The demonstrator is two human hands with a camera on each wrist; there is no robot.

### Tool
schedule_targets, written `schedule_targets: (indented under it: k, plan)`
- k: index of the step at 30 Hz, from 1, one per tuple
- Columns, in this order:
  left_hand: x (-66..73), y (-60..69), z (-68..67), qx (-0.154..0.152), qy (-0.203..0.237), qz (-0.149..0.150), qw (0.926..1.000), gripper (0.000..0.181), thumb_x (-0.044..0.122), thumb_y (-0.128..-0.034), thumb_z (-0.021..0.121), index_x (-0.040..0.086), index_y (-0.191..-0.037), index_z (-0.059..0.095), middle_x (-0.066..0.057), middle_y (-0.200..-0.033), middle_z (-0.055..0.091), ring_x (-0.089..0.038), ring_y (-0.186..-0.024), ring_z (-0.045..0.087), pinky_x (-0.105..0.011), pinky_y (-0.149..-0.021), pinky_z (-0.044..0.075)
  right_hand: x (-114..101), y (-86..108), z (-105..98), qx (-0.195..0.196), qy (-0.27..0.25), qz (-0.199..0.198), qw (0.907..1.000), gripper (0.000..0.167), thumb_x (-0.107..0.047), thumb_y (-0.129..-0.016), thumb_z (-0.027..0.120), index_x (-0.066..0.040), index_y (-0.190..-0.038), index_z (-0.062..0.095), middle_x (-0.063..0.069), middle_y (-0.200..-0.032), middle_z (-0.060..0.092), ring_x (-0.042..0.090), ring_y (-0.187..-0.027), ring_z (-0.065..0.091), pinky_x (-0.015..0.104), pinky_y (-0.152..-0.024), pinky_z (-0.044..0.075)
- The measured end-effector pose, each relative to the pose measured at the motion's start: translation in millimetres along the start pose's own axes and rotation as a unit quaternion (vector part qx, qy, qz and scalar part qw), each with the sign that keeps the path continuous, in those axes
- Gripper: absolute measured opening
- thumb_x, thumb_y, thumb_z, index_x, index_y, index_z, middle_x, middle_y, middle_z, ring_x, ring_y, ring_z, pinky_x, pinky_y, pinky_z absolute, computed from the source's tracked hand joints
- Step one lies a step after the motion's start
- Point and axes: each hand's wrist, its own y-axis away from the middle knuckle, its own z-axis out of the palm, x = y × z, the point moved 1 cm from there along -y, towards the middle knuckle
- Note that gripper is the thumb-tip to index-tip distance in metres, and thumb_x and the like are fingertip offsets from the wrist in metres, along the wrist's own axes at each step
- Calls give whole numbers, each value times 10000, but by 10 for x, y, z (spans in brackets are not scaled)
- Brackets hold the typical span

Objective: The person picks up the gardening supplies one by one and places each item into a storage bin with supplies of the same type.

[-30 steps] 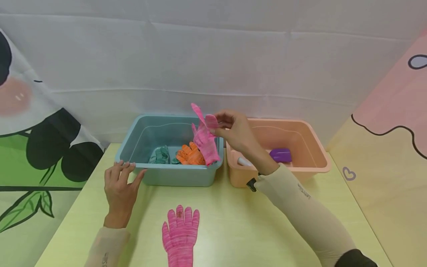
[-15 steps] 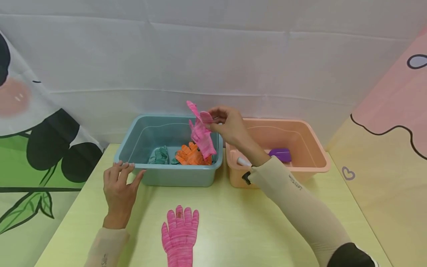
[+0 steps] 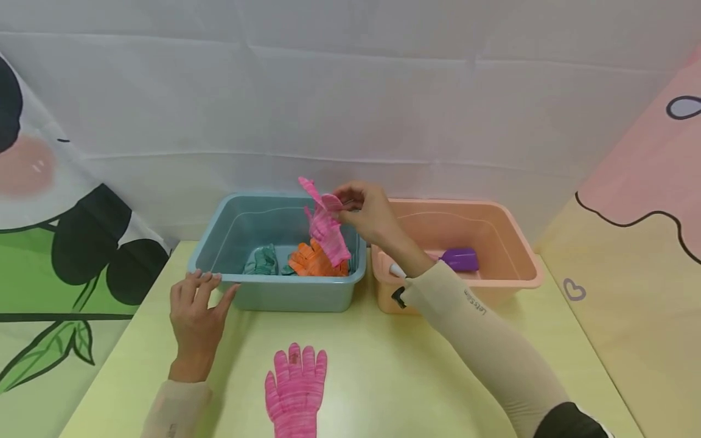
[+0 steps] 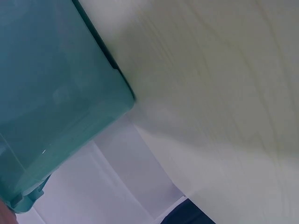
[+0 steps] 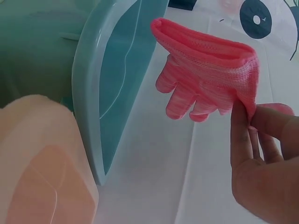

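My right hand [image 3: 367,216] pinches a pink knitted glove [image 3: 328,234] above the right end of a blue bin [image 3: 287,295]. In the right wrist view, thumb and fingers nip the glove beside its open cuff, and the glove's fingers point away. Inside the bin lie an orange glove [image 3: 309,260], partly behind the pink one, and crumpled green fabric [image 3: 265,260]. My left hand [image 3: 197,313] rests with its fingers on the bin's front left rim, thumb spread towards the front wall. Another pink glove [image 3: 296,389] lies flat on the table, palm part towards me.
A peach bin [image 3: 460,292] stands just right of the blue one. In it are a purple object [image 3: 460,260] and a white-tipped item [image 3: 397,271], partly behind my right forearm. A pale cloth backdrop [image 3: 350,97] hangs behind the yellow table [image 3: 411,371].
My right hand has shifted left with the pink glove, farther over the blue bin. My left hand stays at the rim. The flat pink glove has not moved on the table.
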Motion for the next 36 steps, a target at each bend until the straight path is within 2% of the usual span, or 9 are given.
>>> schedule_targets:
  k: [5,12,16,20,24,30,36]
  plan:
    - [3,-5,-10,-35,-34,-29,10000,595,504,-984,704,-89,-1027,739,-277,-992,682,-530,-1029,624,-356,-1209,414,-8,-23,38,13,71,-21,10000,266,74,-925,769,52,-1184,711,183,-1145,755,301,-1004,726,338,-936,605]
    - [-4,-8,1,17,-20,-35,10000,593,506,-982,707,-85,-1018,740,-277,-993,681,-531,-1026,619,-397,-1200,432,-28,-15,42,549,81,96,9984,367,79,-941,742,30,-1297,666,169,-1296,701,292,-1220,660,379,-1060,558]
    - [4,-8,-4,22,-18,-45,10000,595,508,-982,706,-85,-1016,740,-276,-993,680,-530,-1027,618,-409,-1198,436,-12,22,20,531,-15,161,9985,372,76,-947,733,9,-1306,669,149,-1317,699,287,-1227,672,368,-1013,584]
    - [14,-15,-8,9,-38,-52,10000,601,514,-984,699,-84,-1021,740,-277,-1002,685,-530,-1030,618,-418,-1196,439,-18,91,-20,438,-349,202,9982,360,93,-947,718,9,-1294,675,153,-1301,711,301,-1199,697,383,-977,602]
    - [13,-24,3,28,-22,-48,10000,600,514,-979,705,-84,-1021,741,-279,-1005,687,-532,-1024,617,-411,-1195,440,-21,201,-54,323,-555,188,9978,355,107,-950,704,27,-1294,666,177,-1298,712,332,-1188,704,402,-993,597]
    - [12,-24,12,7,-17,-68,10000,600,515,-972,713,-81,-1026,743,-278,-1007,689,-530,-1028,619,-415,-1197,438,21,475,-57,54,-527,178,9984,339,88,-958,696,21,-1288,668,191,-1307,706,321,-1187,712,399,-998,595]
    - [15,-35,14,-53,-13,-118,9999,598,512,-969,718,-81,-1038,744,-275,-1014,690,-526,-1042,620,-439,-1193,442,89,757,-2,-88,-809,165,9965,327,117,-922,694,34,-1237,689,205,-1253,729,342,-1140,724,324,-911,616]
